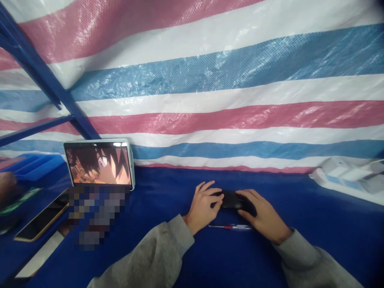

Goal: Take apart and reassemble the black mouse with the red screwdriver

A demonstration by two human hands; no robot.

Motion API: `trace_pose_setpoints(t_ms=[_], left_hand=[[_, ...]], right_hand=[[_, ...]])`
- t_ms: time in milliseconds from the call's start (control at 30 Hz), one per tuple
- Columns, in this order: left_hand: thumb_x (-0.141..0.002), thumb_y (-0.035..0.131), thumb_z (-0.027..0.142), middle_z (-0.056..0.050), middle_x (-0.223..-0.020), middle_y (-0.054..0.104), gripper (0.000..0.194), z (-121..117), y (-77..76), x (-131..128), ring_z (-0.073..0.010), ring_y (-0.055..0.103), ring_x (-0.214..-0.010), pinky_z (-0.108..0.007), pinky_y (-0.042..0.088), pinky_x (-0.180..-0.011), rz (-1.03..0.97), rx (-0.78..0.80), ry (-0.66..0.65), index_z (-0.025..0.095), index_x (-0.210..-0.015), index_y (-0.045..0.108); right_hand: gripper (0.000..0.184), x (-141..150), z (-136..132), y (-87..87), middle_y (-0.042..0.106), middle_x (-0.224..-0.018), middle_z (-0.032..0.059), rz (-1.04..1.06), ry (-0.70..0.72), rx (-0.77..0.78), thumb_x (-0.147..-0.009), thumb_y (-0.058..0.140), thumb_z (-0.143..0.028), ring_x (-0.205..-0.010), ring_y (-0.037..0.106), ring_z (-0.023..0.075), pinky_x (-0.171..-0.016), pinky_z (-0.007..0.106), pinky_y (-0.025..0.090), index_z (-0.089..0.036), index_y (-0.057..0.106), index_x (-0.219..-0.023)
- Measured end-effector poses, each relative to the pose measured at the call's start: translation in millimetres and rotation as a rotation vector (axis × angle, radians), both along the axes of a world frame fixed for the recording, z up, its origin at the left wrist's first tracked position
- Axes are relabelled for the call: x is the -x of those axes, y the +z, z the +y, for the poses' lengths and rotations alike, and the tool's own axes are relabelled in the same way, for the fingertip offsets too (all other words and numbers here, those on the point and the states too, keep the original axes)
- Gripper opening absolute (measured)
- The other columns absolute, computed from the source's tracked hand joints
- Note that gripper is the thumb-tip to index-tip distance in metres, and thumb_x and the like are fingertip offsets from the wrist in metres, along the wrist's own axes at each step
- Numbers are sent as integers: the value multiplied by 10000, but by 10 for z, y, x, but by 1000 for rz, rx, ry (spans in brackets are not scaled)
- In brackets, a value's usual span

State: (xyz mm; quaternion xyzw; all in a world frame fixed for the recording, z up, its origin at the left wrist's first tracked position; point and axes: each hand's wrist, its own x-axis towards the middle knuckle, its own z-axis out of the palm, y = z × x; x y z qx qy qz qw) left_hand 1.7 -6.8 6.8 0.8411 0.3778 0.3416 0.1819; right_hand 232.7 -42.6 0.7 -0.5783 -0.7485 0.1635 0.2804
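Between my two hands is a small, flat, black object [230, 199] lying on or just over the blue table; its exact kind cannot be made out. My left hand [205, 206] grips its left end with thumb and forefinger, the other fingers raised and spread. Around its right end curl the thumb and fingers of my right hand [262, 212], which hide part of it. Just in front of the black object lies a screwdriver [232, 227] with a clear and red handle, its thin shaft pointing left. Neither hand appears to hold the screwdriver.
A propped tablet [100, 164] plays a cartoon at the left, with a pixelated patch before it. Further left are a phone [45, 216], a blue tray [36, 166] and another person's blurred hand [7, 182]. White boxes [345, 174] stand at the right, before a striped tarp [225, 118].
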Motion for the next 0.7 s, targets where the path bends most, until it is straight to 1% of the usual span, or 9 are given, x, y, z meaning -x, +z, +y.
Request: trace_pose_setpoints(t_ms=[100, 133, 200, 267, 300, 367, 533, 700], left_hand=[[-925, 637, 228, -26, -1187, 721, 201, -2, 2, 2, -258, 545, -1291, -533, 307, -1150, -6, 42, 6, 265, -1099, 732], [-910, 672, 278, -35, -1226, 702, 253, -2, 3, 2, -263, 532, -1302, -530, 299, -1159, 4, 64, -1, 261, -1160, 703], [-858, 738, 365, -57, -1338, 632, 481, 3, 1, 2, -282, 483, -1347, -533, 281, -1175, 48, 122, -39, 259, -1307, 604], [-835, 761, 393, -77, -1417, 562, 650, 15, -10, 4, -291, 443, -1378, -538, 273, -1181, 86, 182, -70, 268, -1413, 489], [-839, 757, 389, -80, -1433, 543, 680, 24, -20, 7, -290, 435, -1384, -536, 273, -1183, 93, 204, -77, 275, -1436, 451], [-838, 757, 379, -77, -1433, 535, 698, 42, -43, 14, -287, 435, -1380, -534, 267, -1187, 85, 227, -83, 288, -1444, 424], [-758, 818, 369, -74, -1343, 590, 755, 62, -54, 21, -297, 471, -1341, -555, 231, -1197, 50, 253, -86, 278, -1407, 444], [-721, 839, 336, -78, -1336, 597, 767, 58, -29, 8, -295, 478, -1335, -547, 219, -1206, 65, 263, -79, 257, -1386, 463]], right_hand=[[423, -2, 1, -23, 612, -1257, 101, -5, 4, -3, -838, 580, -388, -1142, 611, 289, -992, 471, 495, -262, 570, -1241], [438, -2, 4, -35, 602, -1275, 103, -9, 9, -5, -838, 582, -389, -1163, 603, 289, -1006, 468, 490, -263, 564, -1257], [486, -1, 10, -62, 577, -1325, 106, -25, 21, -3, -829, 596, -390, -1214, 580, 291, -1034, 466, 476, -261, 546, -1295], [521, -4, 17, -82, 569, -1355, 105, -40, 29, 8, -816, 617, -387, -1246, 564, 295, -1050, 472, 466, -258, 539, -1314], [526, -7, 20, -87, 576, -1356, 103, -45, 30, 12, -810, 626, -380, -1247, 566, 296, -1052, 477, 465, -259, 541, -1315], [521, -15, 23, -84, 603, -1336, 95, -43, 31, 17, -796, 643, -359, -1226, 584, 298, -1044, 487, 470, -265, 555, -1301], [473, -21, 28, -13, 661, -1260, 90, 37, 34, 20, -759, 694, -351, -1144, 636, 308, -1008, 502, 490, -257, 610, -1215], [434, -4, 37, 62, 703, -1164, 86, 139, 64, 5, -732, 730, -342, -1079, 672, 285, -970, 446, 528, -239, 636, -1143]])
